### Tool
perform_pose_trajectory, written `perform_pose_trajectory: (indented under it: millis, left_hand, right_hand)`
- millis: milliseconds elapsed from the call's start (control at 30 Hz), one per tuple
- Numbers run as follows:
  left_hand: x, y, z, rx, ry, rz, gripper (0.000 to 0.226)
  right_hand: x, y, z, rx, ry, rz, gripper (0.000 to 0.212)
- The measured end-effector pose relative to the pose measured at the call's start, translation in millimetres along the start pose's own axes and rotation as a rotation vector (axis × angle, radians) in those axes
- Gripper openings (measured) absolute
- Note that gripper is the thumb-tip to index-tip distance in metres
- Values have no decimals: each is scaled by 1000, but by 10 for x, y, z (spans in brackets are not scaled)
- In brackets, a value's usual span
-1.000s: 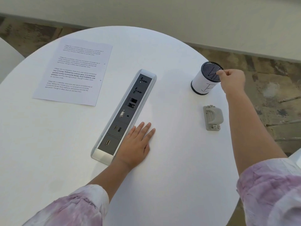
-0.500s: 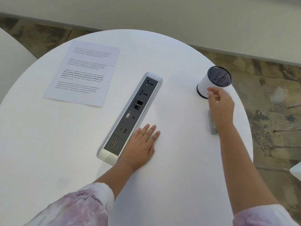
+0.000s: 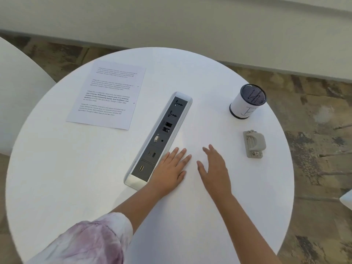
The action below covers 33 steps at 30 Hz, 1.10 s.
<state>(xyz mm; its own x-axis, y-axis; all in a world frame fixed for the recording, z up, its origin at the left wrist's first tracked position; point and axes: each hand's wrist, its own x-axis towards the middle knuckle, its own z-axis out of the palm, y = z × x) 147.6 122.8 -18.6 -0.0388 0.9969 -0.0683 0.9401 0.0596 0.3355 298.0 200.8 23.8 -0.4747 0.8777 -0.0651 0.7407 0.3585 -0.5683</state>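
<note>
Left hand (image 3: 169, 168) and right hand (image 3: 215, 169) flat on table (image 3: 76, 178), fingers straight, empty. Socket panel (image 3: 162, 136) just left of left hand; hole punch (image 3: 254, 143) right of right hand.

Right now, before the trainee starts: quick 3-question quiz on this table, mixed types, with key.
1. True or false: the right hand holds nothing.
2. What stands just beyond the grey tool, farther from the person?
3. Which lies nearest the left hand? A printed sheet; B socket panel; C grey tool.
Key: 1 true; 2 the mesh cup; 3 B.
</note>
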Motion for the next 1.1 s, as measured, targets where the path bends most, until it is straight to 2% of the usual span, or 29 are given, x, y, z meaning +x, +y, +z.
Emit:
perform_pose_trajectory:
  millis: [100, 267, 367, 467, 633, 933, 1100]
  left_hand:
    - [-189, -138, -97, -43, 34, -41, 55]
    - [-685, -537, -314, -69, 110, -250, 60]
    - [-957, -740, -374, -26, 103, -346, 69]
    - [-1169, -857, -398, 1, 99, -411, 67]
    - [-1370, -960, -388, 44, 37, -447, 71]
    - [-1368, -935, -389, 58, -24, -466, 78]
    - [-1367, -928, -366, 29, -15, -472, 94]
  right_hand:
    - [-123, -37, 138, -111, -42, -52, 54]
    - [-256, -120, 392, -214, -141, -68, 74]
    - [-339, -197, 490, -244, -133, -54, 76]
    - [-424, -268, 557, -280, -147, -9, 73]
    - [-529, -336, 625, -350, -194, 59, 69]
    - [-561, -302, 635, -404, -203, 50, 67]
    - [-555, -265, 617, -469, -234, 55, 70]
